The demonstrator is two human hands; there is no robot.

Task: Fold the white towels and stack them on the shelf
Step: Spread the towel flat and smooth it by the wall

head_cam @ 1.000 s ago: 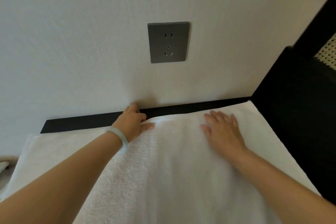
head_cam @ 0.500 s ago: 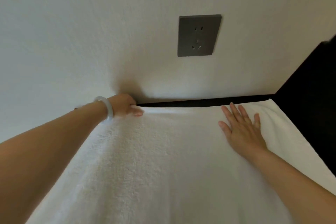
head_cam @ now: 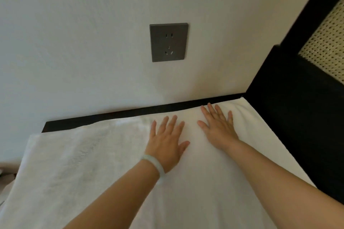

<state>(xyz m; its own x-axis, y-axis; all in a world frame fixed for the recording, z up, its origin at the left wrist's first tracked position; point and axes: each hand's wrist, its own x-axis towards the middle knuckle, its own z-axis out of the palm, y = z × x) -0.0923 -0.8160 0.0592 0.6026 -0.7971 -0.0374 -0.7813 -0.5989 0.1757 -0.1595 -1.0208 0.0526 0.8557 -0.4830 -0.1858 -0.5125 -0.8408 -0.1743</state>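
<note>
Towel (head_cam: pixel 74 173) beneath left hand (head_cam: pixel 165 140), right hand (head_cam: pixel 218 127)

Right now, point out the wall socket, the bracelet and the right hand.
wall socket (head_cam: pixel 168 42), head view, centre of its grey faceplate.
bracelet (head_cam: pixel 154 164), head view, top of its pale band.
right hand (head_cam: pixel 219 128), head view, back of the hand.

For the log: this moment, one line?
left hand: flat on white towel | right hand: flat on white towel | white towel: on black shelf
</note>
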